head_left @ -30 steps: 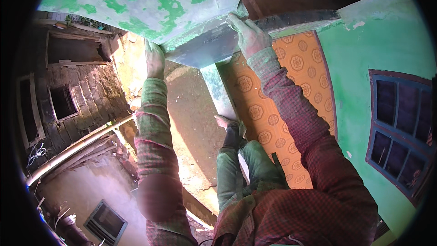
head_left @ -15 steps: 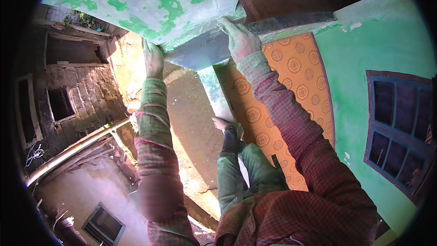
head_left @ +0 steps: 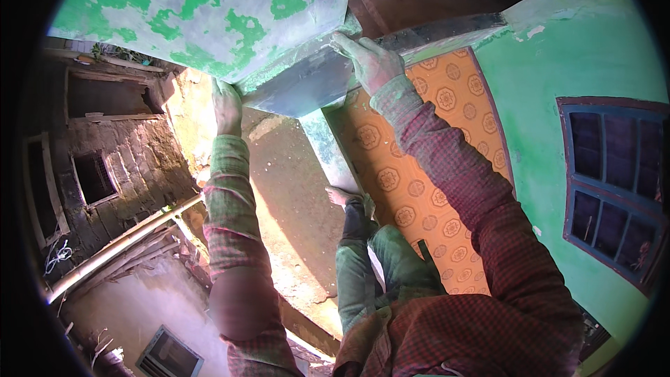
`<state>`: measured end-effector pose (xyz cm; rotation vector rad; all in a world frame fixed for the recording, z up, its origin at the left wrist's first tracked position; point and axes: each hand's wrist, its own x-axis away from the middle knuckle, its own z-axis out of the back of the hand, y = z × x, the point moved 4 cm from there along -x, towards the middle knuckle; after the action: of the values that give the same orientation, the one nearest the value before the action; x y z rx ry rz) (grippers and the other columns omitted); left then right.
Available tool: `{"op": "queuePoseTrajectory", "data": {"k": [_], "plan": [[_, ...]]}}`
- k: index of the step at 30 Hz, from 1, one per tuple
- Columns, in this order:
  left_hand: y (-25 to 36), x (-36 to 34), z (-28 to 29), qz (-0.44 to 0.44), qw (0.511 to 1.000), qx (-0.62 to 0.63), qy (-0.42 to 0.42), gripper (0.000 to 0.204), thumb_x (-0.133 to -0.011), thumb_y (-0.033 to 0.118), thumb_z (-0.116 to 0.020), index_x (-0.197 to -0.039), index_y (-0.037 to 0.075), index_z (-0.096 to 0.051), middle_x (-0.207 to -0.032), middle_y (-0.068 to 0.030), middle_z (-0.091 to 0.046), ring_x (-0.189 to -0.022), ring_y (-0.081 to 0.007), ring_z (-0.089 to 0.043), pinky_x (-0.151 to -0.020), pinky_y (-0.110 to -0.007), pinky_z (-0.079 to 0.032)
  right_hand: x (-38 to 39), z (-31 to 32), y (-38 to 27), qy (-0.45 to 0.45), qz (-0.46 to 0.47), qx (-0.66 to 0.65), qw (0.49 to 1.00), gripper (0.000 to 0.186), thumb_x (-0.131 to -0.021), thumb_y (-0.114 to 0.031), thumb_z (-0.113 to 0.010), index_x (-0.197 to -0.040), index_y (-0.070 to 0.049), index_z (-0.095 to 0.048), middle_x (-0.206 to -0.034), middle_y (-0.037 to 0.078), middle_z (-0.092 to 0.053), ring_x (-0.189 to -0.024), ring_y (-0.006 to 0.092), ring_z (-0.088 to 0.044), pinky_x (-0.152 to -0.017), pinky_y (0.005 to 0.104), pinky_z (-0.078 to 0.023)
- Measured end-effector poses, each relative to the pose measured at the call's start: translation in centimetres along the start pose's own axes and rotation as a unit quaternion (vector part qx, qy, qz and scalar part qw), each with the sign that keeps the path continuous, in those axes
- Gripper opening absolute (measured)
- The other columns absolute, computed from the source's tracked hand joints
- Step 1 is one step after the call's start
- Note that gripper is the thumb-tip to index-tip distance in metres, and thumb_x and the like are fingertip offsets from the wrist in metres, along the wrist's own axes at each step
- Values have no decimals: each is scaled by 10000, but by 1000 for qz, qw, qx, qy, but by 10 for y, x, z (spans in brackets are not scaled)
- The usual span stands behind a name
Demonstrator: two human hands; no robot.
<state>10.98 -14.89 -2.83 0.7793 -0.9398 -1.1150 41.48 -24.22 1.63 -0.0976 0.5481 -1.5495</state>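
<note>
My arms in red checked sleeves reach up to the squared end of a wall or beam [head_left: 209, 7] with peeling green and whitish paint. Its lower band is a dark grey face [head_left: 300, 80]. At the left corner of that band rests my left hand [head_left: 227, 107], fingers stretched upward along the side and partly turned from view. Against the right corner is my right hand [head_left: 377, 63], its forefinger extended onto the painted edge and the other fingers slightly bent. Neither hand shows a tool or loose object in it.
Below stand my bare foot [head_left: 340, 196] and green trousers, beside a low pale ledge [head_left: 328, 143]. Orange patterned flooring [head_left: 447, 98] lies to the right, before a green wall with a blue-framed window [head_left: 611, 188]. A bamboo pole [head_left: 125, 244] and a weathered building are at left.
The view has shifted slightly, so the wall end appears further left. My right hand has eased a little rightward from the corner; my left hand stays at its corner, slightly lower.
</note>
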Motion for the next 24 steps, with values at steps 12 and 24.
{"op": "queuePoseTrajectory", "data": {"k": [12, 24], "plan": [[8, 4, -2, 17, 1000, 19, 6, 535, -1104, 330, -328, -1532, 14, -388, -861, -62, -542, -752, -156, -488, -687, -320, -455, -3, 7, -12, 10, 11, -75, 997, 439, -943, -89, -581, -1333, -273, -660, -943, 115, -700, -826, 348, -679, -732, 451, -568], [4, 4, -2, 1, 999, 43, -6, 524, -1108, 317, -324, -1547, 33, -362, -888, -48, -533, -740, -140, -475, -692, -311, -476, -12, 12, 20, 9, 44, -46, 998, 497, -931, -76, -601, -1388, -271, -612, -939, 96, -678, -786, 336, -675, -709, 443, -568]]}}
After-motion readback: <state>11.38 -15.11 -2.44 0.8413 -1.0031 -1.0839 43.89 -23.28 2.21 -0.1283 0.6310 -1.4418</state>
